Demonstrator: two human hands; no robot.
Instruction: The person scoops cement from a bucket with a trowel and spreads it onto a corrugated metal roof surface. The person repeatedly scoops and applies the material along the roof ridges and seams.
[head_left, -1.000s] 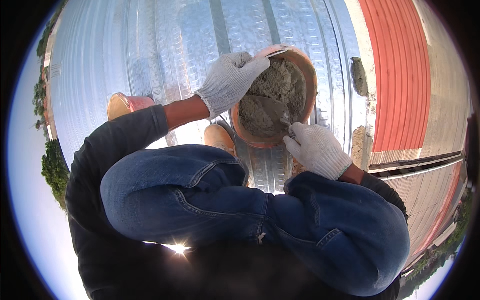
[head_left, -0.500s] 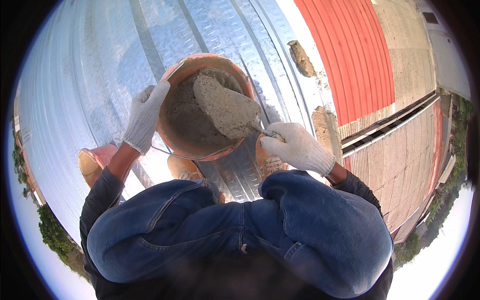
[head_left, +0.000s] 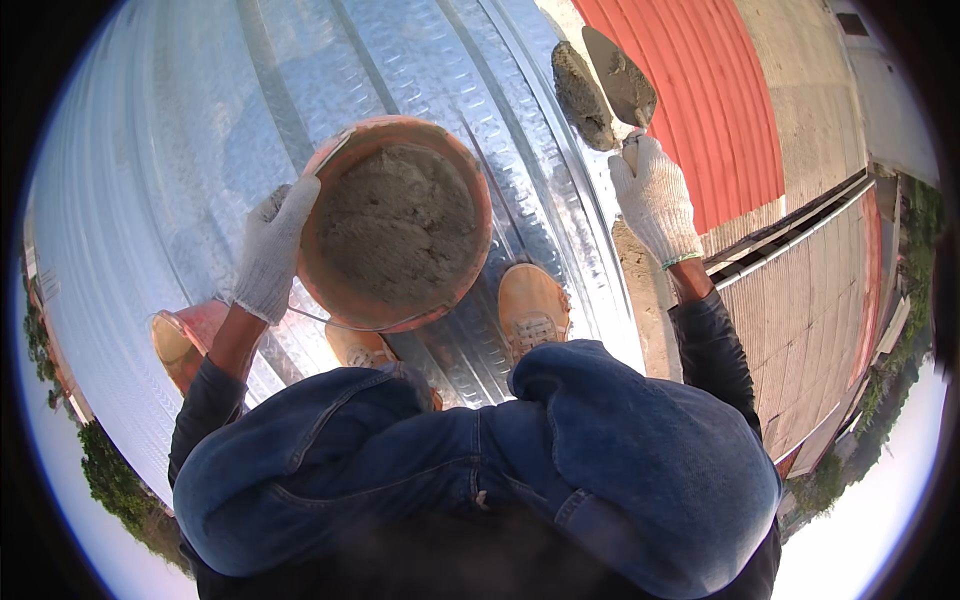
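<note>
Outdoor rooftop worksite: ribbed metal sheeting, red roofing, mortar bucket.

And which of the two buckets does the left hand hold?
The bucket of grey mortar in front of the shoes; the left hand grips its rim. The other bucket, beside the left forearm, is unheld.

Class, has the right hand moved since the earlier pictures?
Yes: the right hand went forward and right, from the bucket toward the red roofing.
</note>
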